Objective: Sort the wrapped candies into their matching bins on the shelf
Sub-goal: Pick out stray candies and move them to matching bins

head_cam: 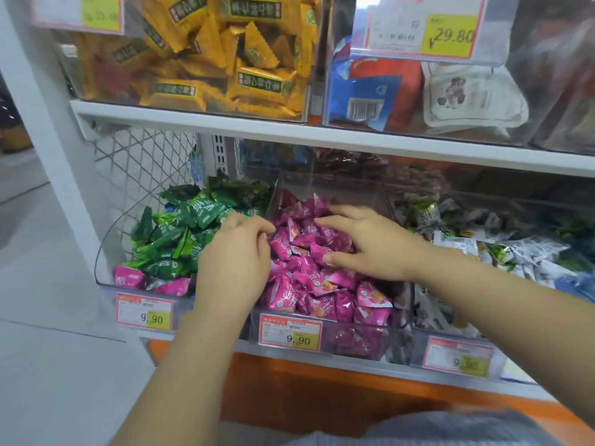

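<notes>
Pink candies [309,278] fill the centre bin [363,346]; right hand [373,246] rests on them, fingers spread; left hand [235,255] fingers curled at their left edge, grip unclear

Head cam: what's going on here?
A person is sorting candies at a shop shelf. Both hands are at the middle bin. The right hand lies open on the pink candies. The left hand is curled at the bin's left edge; whether it holds one is unclear. A few pink strays lie at the front of the left bin, among the green candies.
</notes>
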